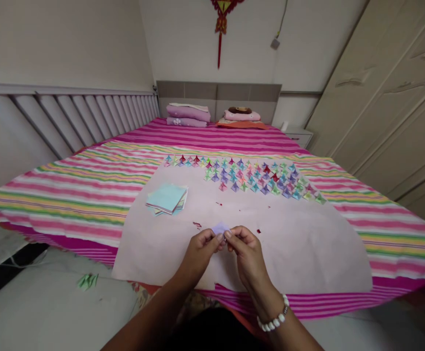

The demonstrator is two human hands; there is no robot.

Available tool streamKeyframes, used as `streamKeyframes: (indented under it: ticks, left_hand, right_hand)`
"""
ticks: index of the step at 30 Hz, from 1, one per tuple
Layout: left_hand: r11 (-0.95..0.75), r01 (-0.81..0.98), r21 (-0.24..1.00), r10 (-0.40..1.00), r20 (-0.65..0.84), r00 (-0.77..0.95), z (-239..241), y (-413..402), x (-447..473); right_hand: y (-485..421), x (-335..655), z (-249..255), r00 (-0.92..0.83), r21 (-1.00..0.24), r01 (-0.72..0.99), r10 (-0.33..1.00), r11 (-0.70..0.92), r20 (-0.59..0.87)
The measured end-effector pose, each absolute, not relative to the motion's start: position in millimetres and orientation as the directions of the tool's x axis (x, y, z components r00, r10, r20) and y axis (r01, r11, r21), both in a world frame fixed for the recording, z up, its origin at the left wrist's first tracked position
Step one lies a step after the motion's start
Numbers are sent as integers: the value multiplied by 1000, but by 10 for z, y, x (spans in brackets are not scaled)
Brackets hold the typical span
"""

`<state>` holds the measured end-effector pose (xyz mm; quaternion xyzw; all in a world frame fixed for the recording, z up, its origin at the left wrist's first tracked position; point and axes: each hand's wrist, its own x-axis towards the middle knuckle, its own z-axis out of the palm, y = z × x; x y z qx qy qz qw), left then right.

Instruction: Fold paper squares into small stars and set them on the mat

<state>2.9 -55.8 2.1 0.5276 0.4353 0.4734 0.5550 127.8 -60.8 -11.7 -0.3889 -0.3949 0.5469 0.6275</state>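
Note:
Between my two hands is a small folded piece of lavender paper (pixel 220 227), raised over the pale sheet (pixel 300 248) on the bed. My left hand (pixel 205 245) pinches its left side with thumb and finger. On the right side, my right hand (pixel 244 248) pinches it the same way, the two thumbs almost touching. The paper's lower part is hidden behind my fingers. A stack of square paper sheets (pixel 166 197), light blue on top, lies to the left beyond my hands. Rows of small folded paper pieces (pixel 256 178) in many colours stand along the sheet's far edge.
Small dark red scraps (pixel 196 224) lie near my hands. The sheet rests on a striped bedspread (pixel 69 180). Folded bedding (pixel 188 115) sits by the headboard (pixel 186 92). A white rail (pixel 98 109) runs along the left. A crumpled green paper (pixel 87 281) is at lower left.

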Motion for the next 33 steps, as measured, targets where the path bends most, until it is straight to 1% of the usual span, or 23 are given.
streamKeyframes:
  ticks: [4, 7, 10, 12, 14, 16, 18, 20, 21, 23, 25, 27, 29, 30, 32, 33]
  left_hand:
    - [38, -100, 994, 983, -20, 182, 16, -552, 13]
    - [168, -246, 955, 960, -103, 259, 10, -556, -25]
    - [369, -409, 835, 888, -187, 420, -5, -588, -32]
    - [504, -450, 737, 804, -210, 557, -25, -621, -19]
    - [622, -460, 634, 720, -233, 654, -55, -652, 1]
    - [703, -474, 530, 671, -271, 690, -87, -674, 20]
    - [742, -504, 442, 651, -295, 699, -111, -683, 35]
    - [753, -522, 401, 645, -297, 704, -122, -679, 44]
    - [753, -518, 405, 644, -294, 706, -124, -673, 45]
    - [739, -485, 469, 652, -314, 690, -122, -652, 37]
    - [689, -414, 595, 687, -355, 634, -117, -622, 9]
    - [570, -290, 769, 764, -366, 531, -105, -587, -42]
    - [367, -135, 920, 876, -294, 382, -83, -554, -107]
    - [259, -72, 963, 926, -227, 300, -69, -542, -139]
    - [114, -16, 993, 974, -109, 199, -35, -528, -185]
    - [82, -21, 996, 980, -77, 184, -18, -527, -196]
  right_hand:
    - [-638, 1303, -142, 21, -904, -425, 999, 51, 47]
    - [-641, 1358, -152, -73, -878, -479, 996, 17, 59]
    - [-638, 1401, -150, -166, -852, -523, 984, -35, 61]
    - [-646, 1409, -146, -205, -843, -534, 977, -68, 51]
    - [-663, 1404, -145, -255, -841, -530, 967, -112, 32]
    - [-680, 1395, -151, -305, -838, -522, 952, -158, 11]
    - [-687, 1386, -159, -311, -835, -524, 950, -167, 5]
    - [-680, 1381, -165, -278, -835, -529, 960, -149, 5]
    - [-674, 1381, -166, -258, -835, -531, 966, -140, 2]
    - [-655, 1385, -163, -241, -838, -528, 970, -139, -9]
    - [-634, 1396, -159, -246, -846, -514, 969, -139, -10]
    - [-611, 1415, -164, -217, -869, -482, 976, -111, -5]
    - [-590, 1437, -178, -153, -899, -432, 988, -70, -3]
    - [-582, 1446, -187, -125, -913, -404, 992, -57, -7]
    - [-574, 1456, -200, -114, -935, -350, 993, -59, -20]
    - [-574, 1455, -202, -127, -942, -328, 992, -67, -26]
